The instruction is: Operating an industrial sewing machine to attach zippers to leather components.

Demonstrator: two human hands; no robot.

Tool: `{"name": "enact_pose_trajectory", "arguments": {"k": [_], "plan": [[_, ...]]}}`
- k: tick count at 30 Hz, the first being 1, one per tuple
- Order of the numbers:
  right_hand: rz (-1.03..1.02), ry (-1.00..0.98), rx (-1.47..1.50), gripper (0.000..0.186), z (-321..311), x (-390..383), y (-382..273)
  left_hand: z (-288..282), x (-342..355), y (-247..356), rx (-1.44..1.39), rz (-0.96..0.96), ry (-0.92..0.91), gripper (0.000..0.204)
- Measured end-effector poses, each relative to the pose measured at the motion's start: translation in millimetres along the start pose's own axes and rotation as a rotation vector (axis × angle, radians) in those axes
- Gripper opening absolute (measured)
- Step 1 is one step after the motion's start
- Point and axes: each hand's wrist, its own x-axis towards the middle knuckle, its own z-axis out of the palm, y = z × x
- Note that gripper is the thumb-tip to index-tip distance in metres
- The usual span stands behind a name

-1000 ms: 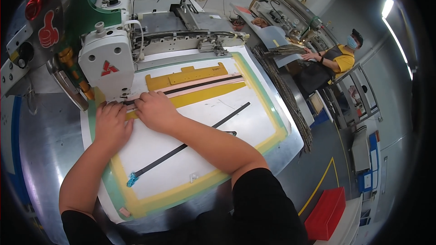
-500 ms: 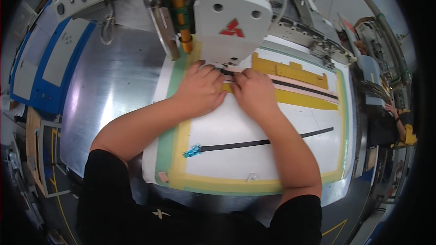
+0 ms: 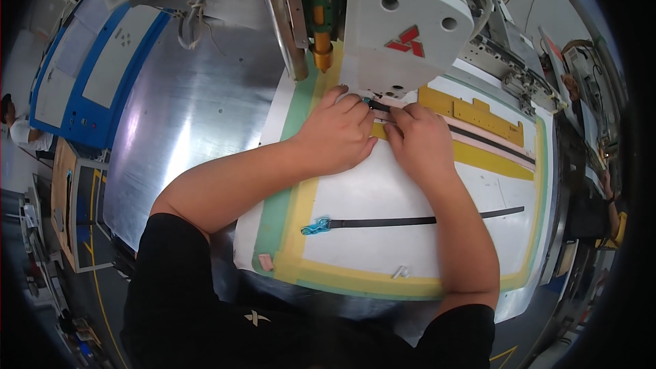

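A black strap (image 3: 482, 141) lies along a pink strip (image 3: 502, 157) between yellow template plates, under the head of an industrial sewing machine (image 3: 403, 34). My left hand (image 3: 338, 131) is closed, its curled fingertips at the strap's left end, where a bit of blue shows. Close beside it, my right hand (image 3: 422, 138) pinches or presses the same strap with bent fingers; its exact grip is partly hidden. Nearer to me, a second black strap (image 3: 383, 222) with a crumpled blue end piece (image 3: 316, 226) lies on the white sheet, passing under my right forearm.
Yellow and green tape (image 3: 294, 232) borders the white sheet. A brass-coloured rod (image 3: 321, 41) and a metal bar (image 3: 283, 24) hang left of the machine head. At left are a shiny metal table (image 3: 184, 96) and a blue-framed panel (image 3: 102, 68). Other people stand at both far edges.
The whole scene has shifted rightward in the view as my head turned. Both hands stay at the strap's left end, where a little blue now shows between them. The nearer strap still lies there.
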Motion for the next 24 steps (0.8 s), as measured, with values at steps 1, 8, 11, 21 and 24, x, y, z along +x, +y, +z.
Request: {"name": "enact_pose_trajectory", "arguments": {"k": [1, 8, 11, 21, 24], "plan": [[-0.002, -0.002, 0.000, 0.022, -0.3, 0.2, 0.1, 0.3, -0.5, -0.3, -0.001, -0.003, 0.001, 0.036], [-0.008, 0.032, 0.027, 0.017, 2.8, 1.3, 0.4, -7.1, -0.5, -2.5, -0.005, -0.006, -0.018, 0.041], [-0.013, 0.041, 0.038, 0.017, 3.4, -1.3, 1.0, -2.4, 0.0, -2.6, -0.042, -0.086, 0.003, 0.048], [0.000, 0.027, 0.039, 0.017, 1.8, -2.4, 0.3, -5.0, 0.1, -7.7, -0.077, -0.161, -0.197, 0.053], [-0.006, 0.001, 0.031, 0.017, 0.1, -0.1, 0.9, -5.0, -0.1, -9.5, -0.097, -0.177, -0.208, 0.053]]}}
